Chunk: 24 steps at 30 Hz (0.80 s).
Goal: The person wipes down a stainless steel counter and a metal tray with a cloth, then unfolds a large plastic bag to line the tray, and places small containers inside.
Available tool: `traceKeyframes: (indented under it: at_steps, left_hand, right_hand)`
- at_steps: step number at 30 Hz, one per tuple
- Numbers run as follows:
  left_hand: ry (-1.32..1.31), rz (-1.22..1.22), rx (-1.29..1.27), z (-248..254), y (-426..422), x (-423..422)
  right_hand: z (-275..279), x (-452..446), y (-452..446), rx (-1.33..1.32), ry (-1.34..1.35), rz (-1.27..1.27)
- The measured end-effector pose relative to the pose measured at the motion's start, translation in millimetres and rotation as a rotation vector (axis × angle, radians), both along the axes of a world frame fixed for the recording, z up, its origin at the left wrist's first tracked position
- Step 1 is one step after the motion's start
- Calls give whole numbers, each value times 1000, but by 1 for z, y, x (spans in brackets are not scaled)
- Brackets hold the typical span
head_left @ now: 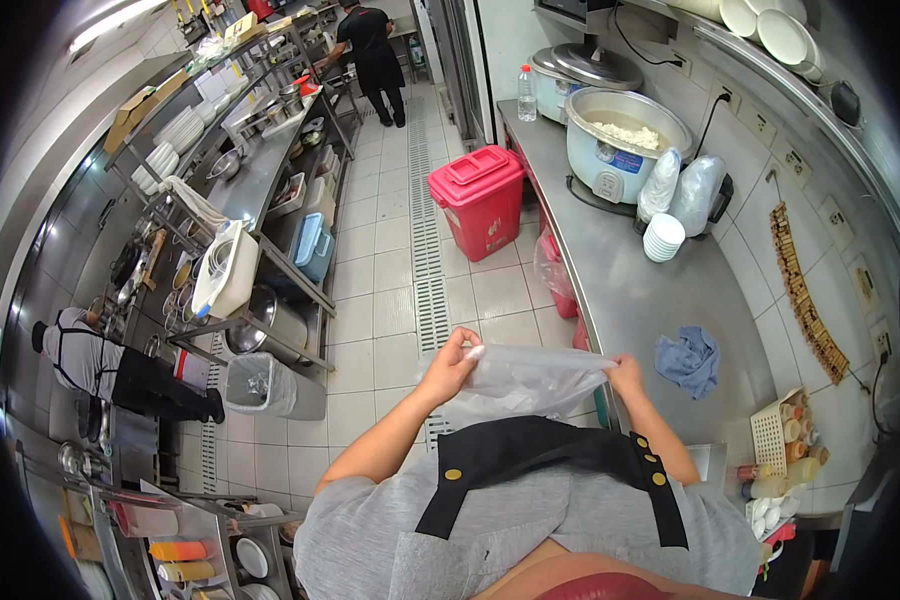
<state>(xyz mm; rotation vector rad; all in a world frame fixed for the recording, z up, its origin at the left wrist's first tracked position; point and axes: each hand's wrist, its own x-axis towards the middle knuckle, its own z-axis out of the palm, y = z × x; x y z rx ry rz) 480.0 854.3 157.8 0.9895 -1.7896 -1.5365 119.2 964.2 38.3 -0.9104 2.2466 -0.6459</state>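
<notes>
A clear plastic bag (535, 375) is stretched between my two hands in front of my chest. My left hand (452, 368) pinches its left upper corner, fingers closed. At the other upper corner, my right hand (625, 376) grips the bag's edge close to the counter's front edge. The lower part of the bag is hidden behind the black apron (540, 440). To the right of my right hand, a crumpled blue cloth (688, 362) lies on the steel counter (630, 300).
A rice cooker (620, 165) holding rice, stacked cups (663, 238) and a water bottle (527, 95) stand on the counter. A red lidded bin (478, 205) stands on the floor ahead. One person (370, 55) is at the back, another (110, 360) at the left.
</notes>
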Motion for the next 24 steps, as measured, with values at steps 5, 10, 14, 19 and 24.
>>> traceKeyframes:
  at_steps: [5, 10, 14, 19, 24]
  left_hand:
    - [100, -650, 0, 8, 6, 21]
    - [-834, -403, -529, -75, -73, 52]
    - [-1235, 124, -660, 35, -186, 89]
    - [-690, 1099, -1238, 240, -142, 88]
    - [-614, 917, -1055, 64, -106, 104]
  right_hand:
    - [-54, 36, 23, 134, -1148, -412]
    - [-54, 16, -42, -107, -1369, -106]
    - [63, -10, -127, -356, -260, 698]
    - [268, -81, -214, -999, 528, 144]
    - [188, 0, -150, -1214, 712, 38]
